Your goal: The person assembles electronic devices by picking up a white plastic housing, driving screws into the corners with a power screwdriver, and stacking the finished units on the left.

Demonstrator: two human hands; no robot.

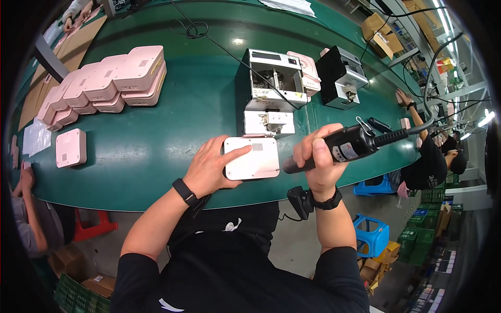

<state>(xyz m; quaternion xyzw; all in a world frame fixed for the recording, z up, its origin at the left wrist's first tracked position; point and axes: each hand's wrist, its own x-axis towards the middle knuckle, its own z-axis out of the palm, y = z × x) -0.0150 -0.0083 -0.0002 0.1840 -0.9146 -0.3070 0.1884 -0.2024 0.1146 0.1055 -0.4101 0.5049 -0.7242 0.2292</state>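
Note:
My left hand (213,164) holds a pale plastic housing (263,156) flat on the table, its thumb at the near edge and a finger stretched across the top. A vent grille shows on that upper face. My right hand (321,159) is wrapped round a black corded electric screwdriver (347,145). The driver lies slanted, with its nose close to the housing's near right corner; whether the bit touches a screw there is hard to see. Just beyond the housing stands a screw feeder (271,86), and a second screw feeder (342,78) is to its right.
Stacked pink housings (138,70) stand at the left, with a single pink housing (71,147) nearer me. Another pink housing (305,70) sits between the feeders. A black cable (224,47) crosses the green table (198,83). People work at both sides; a blue stool (371,235) is at right.

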